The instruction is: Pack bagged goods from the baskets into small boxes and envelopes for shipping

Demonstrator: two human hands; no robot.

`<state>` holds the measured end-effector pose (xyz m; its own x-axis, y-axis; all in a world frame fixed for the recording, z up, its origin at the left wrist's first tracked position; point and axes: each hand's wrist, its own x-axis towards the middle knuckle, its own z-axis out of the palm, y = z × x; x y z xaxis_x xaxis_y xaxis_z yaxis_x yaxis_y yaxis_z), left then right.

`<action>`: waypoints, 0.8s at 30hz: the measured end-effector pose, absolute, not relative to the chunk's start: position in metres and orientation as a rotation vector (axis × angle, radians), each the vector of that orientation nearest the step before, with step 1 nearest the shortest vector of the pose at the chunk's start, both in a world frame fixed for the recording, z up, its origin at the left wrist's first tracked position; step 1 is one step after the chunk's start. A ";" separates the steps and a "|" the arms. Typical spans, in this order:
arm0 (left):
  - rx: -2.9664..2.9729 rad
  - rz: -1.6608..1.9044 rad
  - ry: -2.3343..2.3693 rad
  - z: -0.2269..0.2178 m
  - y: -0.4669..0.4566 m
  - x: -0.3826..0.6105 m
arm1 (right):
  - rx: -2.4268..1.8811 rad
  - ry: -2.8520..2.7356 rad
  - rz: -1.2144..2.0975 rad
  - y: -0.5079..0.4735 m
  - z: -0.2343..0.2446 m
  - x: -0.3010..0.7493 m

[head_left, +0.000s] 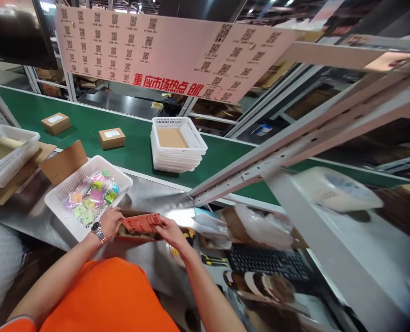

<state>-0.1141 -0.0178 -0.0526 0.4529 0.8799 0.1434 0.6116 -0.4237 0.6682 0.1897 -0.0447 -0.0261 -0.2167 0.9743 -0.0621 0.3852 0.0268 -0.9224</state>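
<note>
An open cardboard box [135, 237] stands in front of me on the metal bench, its inside mostly hidden. A red printed card [140, 223] lies across its opening. My right hand [171, 234] pinches the card's right end. My left hand [110, 222], with a metal watch at the wrist, is closed on the left end of the box, its fingertips close to the card's left edge. Just beyond my left hand, a white perforated basket [125, 180] holds several small colourful items in clear bags [93, 196].
Behind the bench runs a green conveyor [135, 159] carrying two closed cartons [112, 138] [56, 123] and a stack of white baskets [179, 159]. A slanted metal post [232, 177] rises at right. Near my right forearm are a keyboard [270, 263] and tape rolls [249, 280].
</note>
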 end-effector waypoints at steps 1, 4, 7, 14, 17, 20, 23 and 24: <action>2.160 0.661 1.255 -0.052 -0.017 -0.114 | -1.382 -1.702 1.083 -0.045 -0.026 0.190; 2.096 0.667 1.318 -0.050 -0.017 -0.114 | -1.393 -1.755 0.783 -0.046 -0.023 0.195; 2.026 0.669 1.337 -0.049 -0.019 -0.112 | -1.431 -1.748 0.737 -0.047 -0.019 0.202; 1.851 0.622 1.180 -0.043 -0.022 -0.113 | -1.428 -1.688 0.929 -0.052 -0.028 0.204; 1.837 0.582 1.215 -0.042 -0.022 -0.115 | -1.507 -1.737 0.870 -0.055 -0.033 0.203; 1.847 0.500 1.231 -0.043 -0.023 -0.113 | -1.536 -1.822 0.786 -0.058 -0.033 0.205; 1.931 0.433 1.192 -0.044 -0.027 -0.108 | -1.571 -1.962 0.733 -0.059 -0.032 0.208; 1.959 0.428 1.192 -0.045 -0.029 -0.106 | -1.594 -2.022 0.696 -0.060 -0.032 0.208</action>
